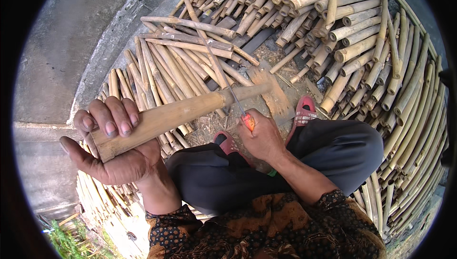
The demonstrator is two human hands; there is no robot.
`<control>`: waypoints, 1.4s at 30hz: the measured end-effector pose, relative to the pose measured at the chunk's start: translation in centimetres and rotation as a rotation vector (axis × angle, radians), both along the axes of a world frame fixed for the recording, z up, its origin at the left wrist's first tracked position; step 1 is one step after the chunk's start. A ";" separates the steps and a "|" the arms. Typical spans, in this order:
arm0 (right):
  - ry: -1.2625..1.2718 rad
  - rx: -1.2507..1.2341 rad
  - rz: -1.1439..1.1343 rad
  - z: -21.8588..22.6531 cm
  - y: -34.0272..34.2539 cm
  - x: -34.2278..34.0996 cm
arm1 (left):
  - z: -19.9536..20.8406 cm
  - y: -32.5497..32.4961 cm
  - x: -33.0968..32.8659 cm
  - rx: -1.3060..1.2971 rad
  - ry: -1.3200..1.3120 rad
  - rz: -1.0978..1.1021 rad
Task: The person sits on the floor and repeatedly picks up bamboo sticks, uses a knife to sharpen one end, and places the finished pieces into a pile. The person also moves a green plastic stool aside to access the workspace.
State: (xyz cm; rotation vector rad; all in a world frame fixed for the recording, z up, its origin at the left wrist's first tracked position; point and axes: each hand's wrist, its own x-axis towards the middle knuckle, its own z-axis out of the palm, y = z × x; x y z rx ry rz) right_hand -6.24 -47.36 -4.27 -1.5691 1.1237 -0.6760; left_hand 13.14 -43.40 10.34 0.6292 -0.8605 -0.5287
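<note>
Bamboo across both my hands' space, blade laid over it

The piece of bamboo (178, 117) runs from my left hand (126, 164) outward to the right, passing just beyond my other fist. My left grip is filled by its near end: palm underneath, four fingers curled over the top, thumb out along the outer side. My right hand (264, 137) is closed in a fist round a red-orange handle (249, 122). From that fist a narrow blade (236, 98) points away from me and crosses the bamboo close to its ringed joint; whether it has bitten in, I cannot tell.

Just past my right fist, the bamboo's far end lies over a worn wooden board (276, 101). My pink shoes (304, 109) sit close about that fist, one to its left and nearer me, the other to its right. My knees, in dark trousers (340, 145), are bent on either side of my right forearm, and the patterned shirt (266, 225) is nearest me, behind both grips.

Beyond the bamboo, between my two hands and further out, cut sticks (164, 71) lie in a loose heap. Ahead of my right hand and off to its right rises a bigger stack of bamboo (354, 49), cut ends facing inward. Out past my left fingertips is a grey concrete surface (57, 68), and behind that hand, well apart, some green grass (66, 242)
</note>
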 end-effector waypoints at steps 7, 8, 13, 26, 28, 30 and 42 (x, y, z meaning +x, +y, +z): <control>-0.225 -0.205 0.268 0.4 0.8 -0.3 | 0.0 -0.1 0.2 -0.003 0.085 -0.163; -0.138 -0.144 0.239 0.6 0.7 -0.2 | -0.1 -0.3 0.2 -0.064 0.037 -0.251; 0.019 0.054 0.020 0.1 0.0 -0.2 | -0.4 -0.2 0.5 -0.104 -0.095 -0.113; -0.048 -0.090 0.196 0.5 0.5 -0.9 | 0.2 -0.1 1.1 0.015 0.070 -0.202; -0.065 -0.136 0.237 0.6 0.7 -0.7 | 0.2 -0.2 1.1 -0.047 0.000 -0.281; -0.026 -0.142 0.113 0.6 0.9 -0.5 | 0.2 -0.4 1.3 -0.021 0.000 -0.205; 0.111 0.029 0.085 0.3 -0.2 -1.3 | 0.1 -0.5 2.0 -0.007 0.038 -0.149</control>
